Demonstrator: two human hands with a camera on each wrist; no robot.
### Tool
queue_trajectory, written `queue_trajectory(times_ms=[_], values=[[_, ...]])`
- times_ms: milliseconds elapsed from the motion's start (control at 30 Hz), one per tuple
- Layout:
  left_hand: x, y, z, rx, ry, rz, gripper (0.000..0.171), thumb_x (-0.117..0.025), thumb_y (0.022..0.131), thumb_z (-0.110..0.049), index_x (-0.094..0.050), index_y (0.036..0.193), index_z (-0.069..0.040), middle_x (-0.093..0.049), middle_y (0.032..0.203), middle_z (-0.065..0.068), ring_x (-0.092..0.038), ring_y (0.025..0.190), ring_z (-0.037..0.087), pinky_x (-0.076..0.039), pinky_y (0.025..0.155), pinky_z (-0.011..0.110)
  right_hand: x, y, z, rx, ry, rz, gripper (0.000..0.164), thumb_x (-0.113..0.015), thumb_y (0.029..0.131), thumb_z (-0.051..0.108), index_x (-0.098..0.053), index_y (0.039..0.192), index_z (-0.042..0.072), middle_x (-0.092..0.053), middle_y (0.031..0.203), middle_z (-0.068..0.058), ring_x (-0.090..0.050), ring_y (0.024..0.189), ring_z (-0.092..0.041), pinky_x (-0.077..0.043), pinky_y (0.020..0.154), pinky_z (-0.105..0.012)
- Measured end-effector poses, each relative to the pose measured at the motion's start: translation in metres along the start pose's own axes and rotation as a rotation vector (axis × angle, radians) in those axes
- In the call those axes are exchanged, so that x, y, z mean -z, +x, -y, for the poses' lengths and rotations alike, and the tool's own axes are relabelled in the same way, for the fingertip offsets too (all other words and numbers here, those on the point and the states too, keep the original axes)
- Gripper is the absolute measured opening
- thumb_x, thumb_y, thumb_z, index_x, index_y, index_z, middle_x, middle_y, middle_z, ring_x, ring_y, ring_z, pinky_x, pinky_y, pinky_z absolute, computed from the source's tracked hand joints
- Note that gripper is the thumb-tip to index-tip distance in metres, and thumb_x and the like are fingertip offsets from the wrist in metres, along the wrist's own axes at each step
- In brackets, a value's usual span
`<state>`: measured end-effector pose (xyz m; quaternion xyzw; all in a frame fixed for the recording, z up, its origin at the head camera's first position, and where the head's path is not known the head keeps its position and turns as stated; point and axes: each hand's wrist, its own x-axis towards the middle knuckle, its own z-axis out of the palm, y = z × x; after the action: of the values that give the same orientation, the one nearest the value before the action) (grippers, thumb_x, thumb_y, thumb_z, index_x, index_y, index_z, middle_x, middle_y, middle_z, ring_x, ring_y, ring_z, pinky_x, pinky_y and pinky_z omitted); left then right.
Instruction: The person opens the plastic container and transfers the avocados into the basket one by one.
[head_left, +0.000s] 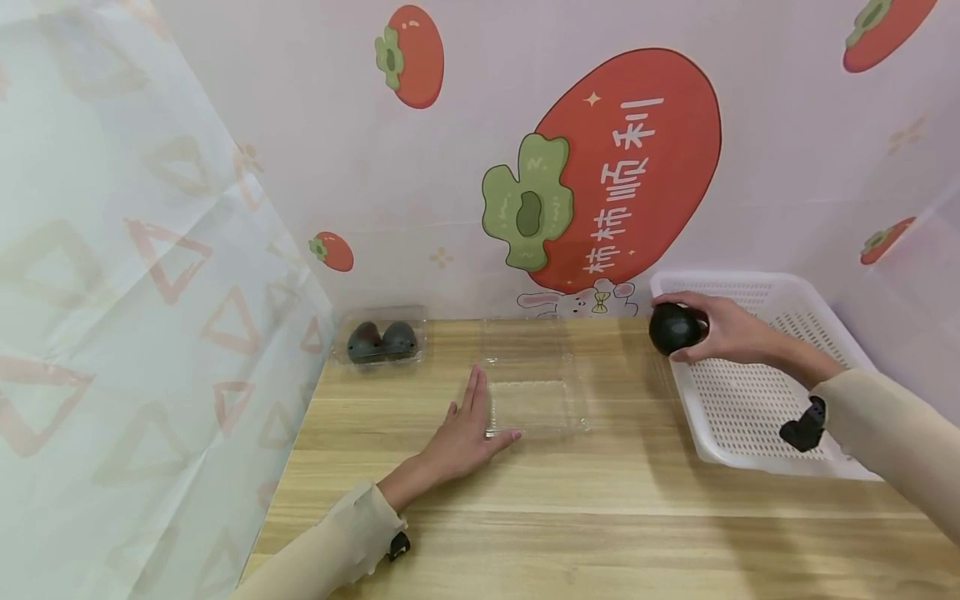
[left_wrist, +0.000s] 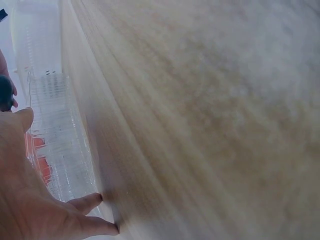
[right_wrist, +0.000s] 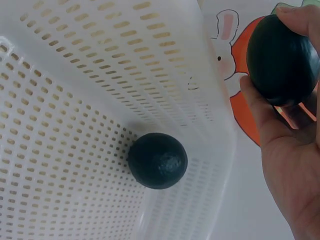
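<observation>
Left of centre, dark fruits sit in a lidded clear box. Mid-frame, my left hand, fingers straight, holding nothing, touches the left edge of an open clear box. At right, my right hand grasps a dark fruit at the left rim of the white basket: probably firm, smooth, slippery, best held around its sides. Another fruit lies inside. 4 fruits, 2 boxes, 1 basket.

The head camera looks forward and down over the desk; the left wrist's skims it closely; the right wrist's, beside the basket, shares that with the head's.
</observation>
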<state>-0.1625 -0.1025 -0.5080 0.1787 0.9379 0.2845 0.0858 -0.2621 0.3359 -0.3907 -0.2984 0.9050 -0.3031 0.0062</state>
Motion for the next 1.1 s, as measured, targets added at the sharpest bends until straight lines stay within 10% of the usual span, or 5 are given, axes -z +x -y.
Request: queue_trajectory(times_ms=[1100], values=[[0.000,0.001,0.000,0.000,-0.011,-0.007,0.112,-0.058,0.103,-0.062,0.013,0.168,-0.003,0.018,0.177,0.014,0.001,0.163,0.029,-0.016,0.125,0.067,0.021,-0.016,-0.034,-0.155,-0.011,-0.038,0.079,-0.093,0.076,0.013,-0.059,0.147,0.008,-0.063,0.138,-0.018,-0.053,0.100,0.000,-0.051,0.077,-0.021]])
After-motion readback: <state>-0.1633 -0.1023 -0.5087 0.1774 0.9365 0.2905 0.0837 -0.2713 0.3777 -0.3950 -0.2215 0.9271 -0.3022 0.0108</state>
